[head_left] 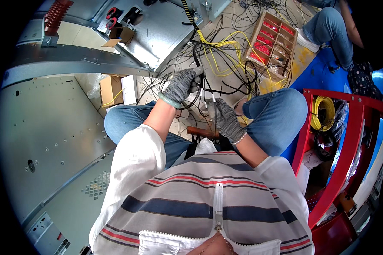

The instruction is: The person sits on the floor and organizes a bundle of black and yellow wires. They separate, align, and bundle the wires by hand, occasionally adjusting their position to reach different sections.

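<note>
Both of my hands wear grey striped work gloves and meet over the space between my bent knees. My left hand [184, 86] is closed around a bundle of thin black wires [197, 102], which loops down below the fingers. Lower and to the right, my right hand [223, 118] pinches a wire whose end carries a white sleeve [213, 97]. A second white sleeve [202, 94] shows on a wire between the hands. My right fingertips are partly hidden by the glove.
Loose black and yellow wires [219, 43] cover the floor ahead. A wooden compartment box [254, 35] holds small red and clear parts. Metal cabinet panels [51, 131] stand left, near a cardboard box [110, 90]. On the right are a red frame [356, 127], a yellow wire coil [330, 111] and another person's leg [327, 27].
</note>
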Demonstrator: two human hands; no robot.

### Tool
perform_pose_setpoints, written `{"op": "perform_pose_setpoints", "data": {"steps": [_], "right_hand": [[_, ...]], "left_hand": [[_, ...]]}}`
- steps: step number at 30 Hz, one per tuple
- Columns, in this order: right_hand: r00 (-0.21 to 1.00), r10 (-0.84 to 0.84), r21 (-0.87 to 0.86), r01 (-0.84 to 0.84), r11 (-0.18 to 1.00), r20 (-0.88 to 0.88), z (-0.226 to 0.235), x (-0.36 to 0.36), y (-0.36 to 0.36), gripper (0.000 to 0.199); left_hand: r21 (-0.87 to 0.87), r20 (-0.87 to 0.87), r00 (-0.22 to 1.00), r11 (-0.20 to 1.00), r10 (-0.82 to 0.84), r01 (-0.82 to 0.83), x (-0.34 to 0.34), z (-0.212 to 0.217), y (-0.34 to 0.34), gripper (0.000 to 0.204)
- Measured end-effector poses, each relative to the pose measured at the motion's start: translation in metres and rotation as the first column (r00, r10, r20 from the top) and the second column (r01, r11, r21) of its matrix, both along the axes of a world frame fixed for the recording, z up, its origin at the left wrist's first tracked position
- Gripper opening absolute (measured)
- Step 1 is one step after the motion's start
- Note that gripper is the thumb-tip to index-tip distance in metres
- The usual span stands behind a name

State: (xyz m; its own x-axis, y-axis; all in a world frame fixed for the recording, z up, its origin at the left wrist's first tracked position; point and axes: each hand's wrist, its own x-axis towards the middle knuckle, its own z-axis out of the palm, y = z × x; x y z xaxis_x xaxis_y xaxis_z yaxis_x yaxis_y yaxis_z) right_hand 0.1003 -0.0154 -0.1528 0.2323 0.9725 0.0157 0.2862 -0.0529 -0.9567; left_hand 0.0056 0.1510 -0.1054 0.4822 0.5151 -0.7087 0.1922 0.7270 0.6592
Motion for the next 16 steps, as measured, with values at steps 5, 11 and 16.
{"op": "perform_pose_setpoints", "data": {"steps": [5, 11, 16], "right_hand": [[0.93, 0.158, -0.104, -0.203, 0.974, -0.333, -0.049, -0.006, -0.006, 0.027], [0.908, 0.197, -0.1, -0.25, 0.963, -0.37, -0.05, 0.0, -0.008, 0.026], [0.729, 0.07, -0.235, -0.308, 0.922, -0.681, -0.083, 0.0, -0.009, 0.041]], "left_hand": [[-0.045, 0.121, 0.993, 0.999, -0.005, 0.011, -0.006, -0.01, 0.002, 0.016], [0.065, 0.176, 0.974, 0.989, -0.142, 0.133, -0.018, -0.015, 0.004, 0.023], [0.127, 0.133, 0.951, 0.957, -0.278, 0.262, -0.017, -0.008, 0.007, 0.029]]}}
